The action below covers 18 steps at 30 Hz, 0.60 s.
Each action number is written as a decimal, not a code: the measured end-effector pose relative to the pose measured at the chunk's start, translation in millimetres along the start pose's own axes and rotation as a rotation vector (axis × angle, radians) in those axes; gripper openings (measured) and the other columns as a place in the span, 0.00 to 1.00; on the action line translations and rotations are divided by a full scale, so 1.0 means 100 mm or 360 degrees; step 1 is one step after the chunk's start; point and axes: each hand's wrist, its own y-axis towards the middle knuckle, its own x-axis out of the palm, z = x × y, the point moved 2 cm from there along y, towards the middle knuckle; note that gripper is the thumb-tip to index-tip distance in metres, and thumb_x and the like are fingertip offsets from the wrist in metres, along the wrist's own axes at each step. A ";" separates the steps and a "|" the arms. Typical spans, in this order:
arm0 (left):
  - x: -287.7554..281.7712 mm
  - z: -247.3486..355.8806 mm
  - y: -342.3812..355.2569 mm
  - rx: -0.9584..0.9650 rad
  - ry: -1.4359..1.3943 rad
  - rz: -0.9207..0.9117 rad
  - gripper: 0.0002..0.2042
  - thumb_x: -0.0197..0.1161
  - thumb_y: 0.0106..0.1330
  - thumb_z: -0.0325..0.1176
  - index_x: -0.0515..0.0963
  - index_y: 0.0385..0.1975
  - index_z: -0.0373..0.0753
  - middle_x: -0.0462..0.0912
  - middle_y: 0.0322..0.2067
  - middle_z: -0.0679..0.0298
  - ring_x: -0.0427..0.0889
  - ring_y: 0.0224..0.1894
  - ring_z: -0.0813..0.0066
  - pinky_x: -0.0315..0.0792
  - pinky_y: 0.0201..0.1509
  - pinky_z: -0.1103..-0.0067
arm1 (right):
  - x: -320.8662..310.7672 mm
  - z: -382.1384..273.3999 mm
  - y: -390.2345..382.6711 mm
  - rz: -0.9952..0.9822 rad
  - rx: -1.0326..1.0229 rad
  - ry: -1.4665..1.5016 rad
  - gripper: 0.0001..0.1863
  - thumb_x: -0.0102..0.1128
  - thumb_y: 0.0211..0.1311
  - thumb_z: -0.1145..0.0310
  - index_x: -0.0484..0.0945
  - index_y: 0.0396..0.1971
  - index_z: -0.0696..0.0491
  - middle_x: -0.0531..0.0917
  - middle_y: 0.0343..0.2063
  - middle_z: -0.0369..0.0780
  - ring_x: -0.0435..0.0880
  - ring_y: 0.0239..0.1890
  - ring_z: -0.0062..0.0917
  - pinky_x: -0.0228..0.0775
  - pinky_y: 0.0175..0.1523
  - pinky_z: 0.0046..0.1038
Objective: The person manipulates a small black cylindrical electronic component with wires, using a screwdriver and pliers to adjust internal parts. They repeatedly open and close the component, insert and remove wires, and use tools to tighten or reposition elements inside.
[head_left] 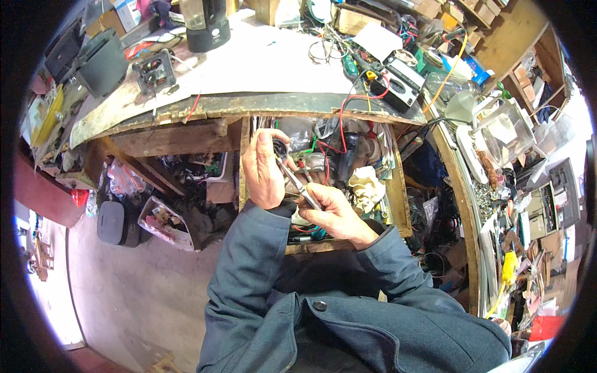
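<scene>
2 hands meet over an open wooden drawer that juts from under the counter. The left hand is raised, fingers curled and closed around a small dark round part, pinched near the fingertips; what kind of part it is cannot be told at this size. The right hand sits just below and to the right, gripped shut on a slim metal tool, likely pliers or tweezers, whose tip slants up and left to the dark part. Both sleeves are blue-grey jacket cloth, coming in from the lower edge.

The drawer beneath the hands is crammed: red wires loop down from the counter into it, and a crumpled pale rag lies just right of the hands among tangled leads and small tools.

On the counter, a grey-black multimeter rests near the right front edge with the red wires running from it. A black cylindrical appliance stands at the far side, and a small grey metal box with 2 round openings sits toward the left front edge. A yellow cable curves across the cluttered right corner.

Below the counter to the left, a clear plastic bag of odds and ends lies on the floor beside a dark rounded case.
</scene>
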 end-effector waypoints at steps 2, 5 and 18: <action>0.00 0.01 0.00 -0.0047 0.0039 -0.0002 0.24 0.42 0.82 0.52 0.75 0.33 0.38 0.74 0.24 0.67 0.73 0.18 0.82 0.64 0.22 0.86 | -0.02 0.02 -0.01 -0.0014 -0.0012 -0.0035 0.05 0.60 0.63 0.77 0.76 0.37 0.58 0.73 0.28 0.27 0.66 0.31 0.11 0.61 0.36 0.19; -0.08 -0.05 0.07 0.0249 0.0396 0.0151 0.24 0.42 0.82 0.49 0.76 0.28 0.40 0.75 0.24 0.72 0.69 0.20 0.88 0.62 0.22 0.87 | -0.01 0.06 0.03 -0.0020 -0.0080 -0.0210 0.04 0.61 0.63 0.77 0.75 0.35 0.58 0.73 0.27 0.28 0.67 0.32 0.11 0.62 0.36 0.19; -0.01 0.08 0.04 0.0106 0.0184 0.0205 0.24 0.42 0.81 0.49 0.76 0.28 0.39 0.74 0.21 0.69 0.71 0.19 0.82 0.61 0.20 0.87 | 0.06 -0.01 0.04 0.0001 -0.0097 -0.0084 0.04 0.61 0.60 0.76 0.75 0.32 0.57 0.72 0.24 0.29 0.67 0.28 0.13 0.62 0.32 0.22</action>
